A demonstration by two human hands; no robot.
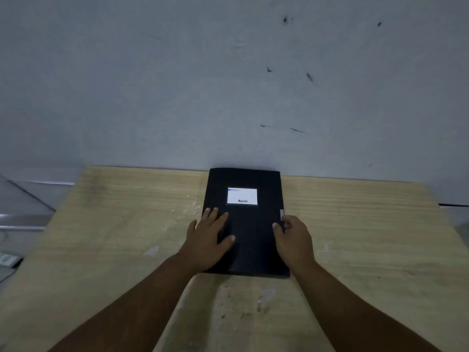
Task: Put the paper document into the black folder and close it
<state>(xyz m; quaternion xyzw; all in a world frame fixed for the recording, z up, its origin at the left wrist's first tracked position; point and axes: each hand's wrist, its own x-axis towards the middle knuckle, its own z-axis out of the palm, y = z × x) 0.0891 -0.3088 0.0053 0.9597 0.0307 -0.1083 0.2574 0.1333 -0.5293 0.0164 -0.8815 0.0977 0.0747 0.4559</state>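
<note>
Apparently I'm at the closing step: the flat black plastic folder [247,224] lies shut on the pale wooden tabletop [368,237], my left hand [208,237] pressing its cover with fingers spread, my right hand [294,237] pinching its right-edge tab, which likely needs fastening; no paper shows.

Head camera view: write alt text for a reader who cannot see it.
A closed black folder with a white label lies on a wooden table against a grey wall. The left hand rests flat on its cover; the right hand pinches its right edge.
</note>
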